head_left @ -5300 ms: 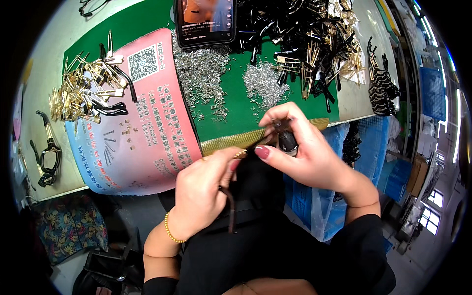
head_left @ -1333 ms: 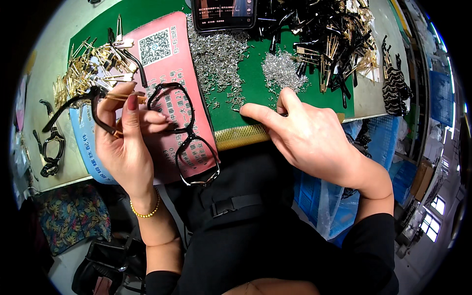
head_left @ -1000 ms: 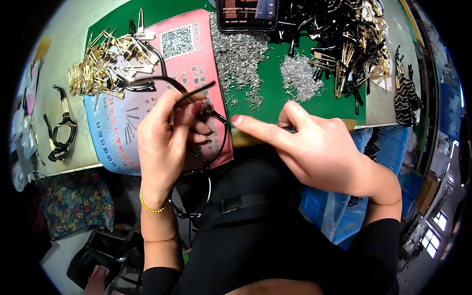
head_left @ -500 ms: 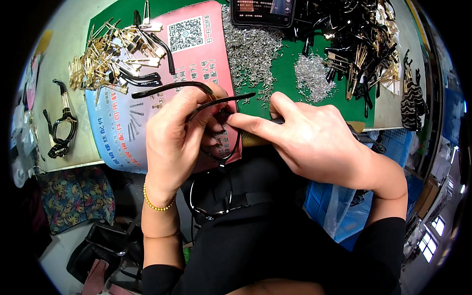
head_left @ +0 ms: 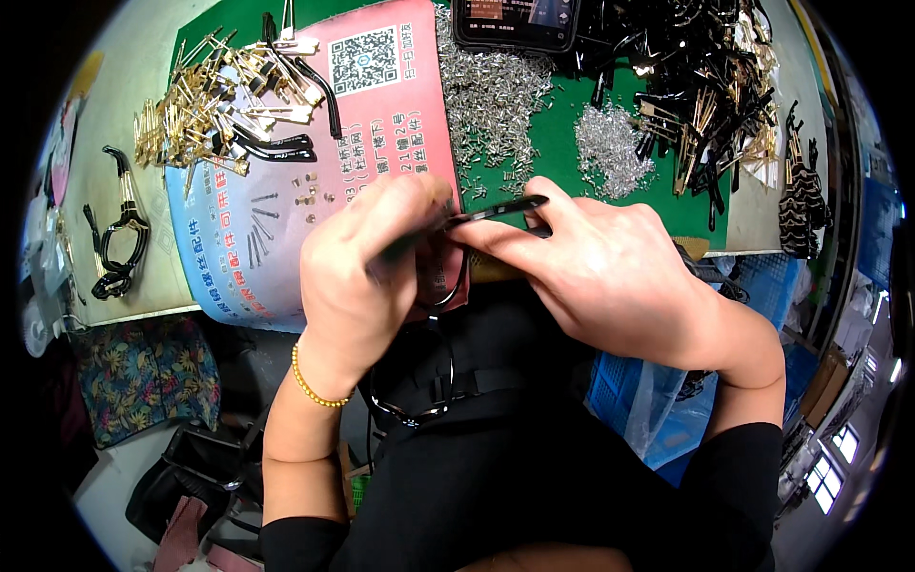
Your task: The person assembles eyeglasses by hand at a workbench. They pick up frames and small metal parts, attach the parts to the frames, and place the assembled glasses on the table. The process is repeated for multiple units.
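My left hand (head_left: 351,267), blurred by motion and with a yellow beaded bracelet on the wrist, is closed around a black eyeglass frame (head_left: 456,294). One slim temple arm (head_left: 498,208) of it reaches across to my right hand (head_left: 620,272). The fingers of that hand are curled, its index finger pressed against the frame near the hinge. A dark piece shows between its thumb and fingers; its kind is hidden. Lower down, in front of my black clothing, hang thin-rimmed glasses (head_left: 412,418).
Gold and black temple arms (head_left: 224,95) lie piled on a printed sheet (head_left: 238,272). Small silver screws (head_left: 491,105) cover the green mat, with a paler heap (head_left: 615,153) beside them. A phone (head_left: 515,24), more black temples (head_left: 691,86) and a finished-looking frame (head_left: 122,234) lie around.
The frame has turned in my left hand: its temple arms pointed left and right before, and now one lies across toward my right hand. My left hand has rolled slightly right.
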Tool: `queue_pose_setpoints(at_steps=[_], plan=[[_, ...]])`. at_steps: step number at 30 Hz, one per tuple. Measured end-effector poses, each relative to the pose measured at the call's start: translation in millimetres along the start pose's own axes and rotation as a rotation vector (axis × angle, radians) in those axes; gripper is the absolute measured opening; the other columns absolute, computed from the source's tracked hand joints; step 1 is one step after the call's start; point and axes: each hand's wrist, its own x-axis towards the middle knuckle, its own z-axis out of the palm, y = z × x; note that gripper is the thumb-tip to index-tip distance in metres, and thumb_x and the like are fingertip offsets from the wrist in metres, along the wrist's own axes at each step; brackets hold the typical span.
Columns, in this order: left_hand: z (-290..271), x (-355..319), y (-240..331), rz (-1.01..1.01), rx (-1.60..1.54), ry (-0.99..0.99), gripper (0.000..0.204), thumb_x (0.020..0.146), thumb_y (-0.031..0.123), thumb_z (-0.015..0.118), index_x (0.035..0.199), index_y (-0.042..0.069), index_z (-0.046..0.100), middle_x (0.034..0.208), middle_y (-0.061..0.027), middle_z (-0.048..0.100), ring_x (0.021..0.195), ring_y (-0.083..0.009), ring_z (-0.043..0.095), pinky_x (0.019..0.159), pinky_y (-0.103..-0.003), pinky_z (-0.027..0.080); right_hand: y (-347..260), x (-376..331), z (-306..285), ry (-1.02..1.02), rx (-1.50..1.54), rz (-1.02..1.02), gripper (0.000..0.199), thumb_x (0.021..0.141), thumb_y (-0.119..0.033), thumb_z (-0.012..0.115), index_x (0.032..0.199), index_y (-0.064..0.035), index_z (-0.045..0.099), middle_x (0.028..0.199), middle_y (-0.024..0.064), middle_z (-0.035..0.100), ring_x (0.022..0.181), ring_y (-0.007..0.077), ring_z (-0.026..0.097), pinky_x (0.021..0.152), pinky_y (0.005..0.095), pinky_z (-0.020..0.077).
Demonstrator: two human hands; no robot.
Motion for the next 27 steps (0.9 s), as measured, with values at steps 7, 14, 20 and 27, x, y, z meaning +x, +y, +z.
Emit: queue_pose_setpoints(at_steps=[7,14,20,27], plan=[[-2.4,2.8,9.1,-0.289,-0.143,-0.050,0.016,0.088,-0.013,0.058,0.098,-0.001,0.062,0.079,-0.0095,0.067,0.059,-0.0155,0.065,0.056,-0.028,0.051,-0.9,-2.3,-0.2,0.023,0.020,0.044,0.056,0.085,-0.008,0.064,0.138,-0.0250,0.060,0.086,0.0081,0.051,0.064,0.0255,0.062,0.051,0.0376,0.0525],[2.1,3.2,8.1,-0.367,-0.322,0.027,0.007,0.094,-0.006,0.062,0.097,0.000,0.062,0.077,-0.0058,0.066,0.055,-0.0092,0.062,0.052,-0.025,0.049,-6.8,-1.4,5.7,0.084,-0.022,0.079,0.059,0.085,-0.007,0.064,0.140,-0.0270,0.059,0.085,0.0077,0.050,0.056,0.0252,0.059,0.048,0.0366,0.0517],[0.1,2.1,8.5,-0.370,-0.270,-0.003,0.008,0.094,-0.006,0.061,0.099,0.000,0.063,0.080,-0.0059,0.067,0.058,-0.0101,0.064,0.054,-0.026,0.050,-12.0,-1.1,11.9,0.141,-0.059,0.086,0.060,0.083,-0.005,0.064,0.138,-0.0270,0.061,0.084,0.0078,0.048,0.056,0.0245,0.059,0.048,0.0352,0.0516],[0.4,2.0,7.7,-0.343,-0.312,0.024,0.014,0.093,-0.010,0.057,0.103,-0.001,0.062,0.083,-0.0078,0.067,0.061,-0.0116,0.065,0.058,-0.027,0.052,-15.7,0.8,17.7,0.217,-0.375,0.033,0.059,0.078,-0.013,0.068,0.135,-0.0294,0.063,0.084,0.0040,0.048,0.065,0.0170,0.059,0.049,0.0292,0.0508]])
